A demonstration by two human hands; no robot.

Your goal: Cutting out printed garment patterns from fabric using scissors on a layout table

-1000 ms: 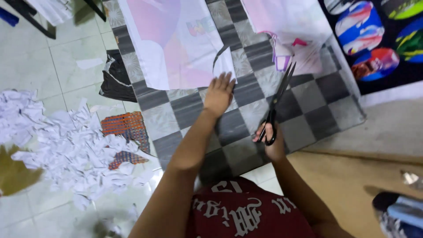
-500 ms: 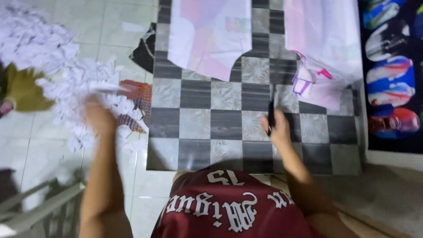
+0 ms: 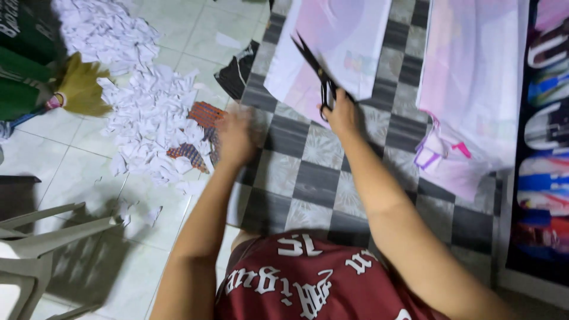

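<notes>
Pale tiled floor (image 3: 71, 172), a grey-and-black checkered mat (image 3: 308, 172) spread over it. Right hand (image 3: 342, 115) closed through the handles of black scissors (image 3: 317, 74), blades parted and pointing up-left, lying over the lower edge of a pink-white printed sheet (image 3: 338, 41). Fingers inside the loops hard to make out. Left hand (image 3: 236, 136) blurred, at the mat's left edge — cannot tell whether it holds anything. Just left of it, a heap of white paper scraps (image 3: 148, 112) with patterned pieces. Second pink sheet (image 3: 474, 77) right of the grip, cut off at top. Bare mat squares below the hands.
</notes>
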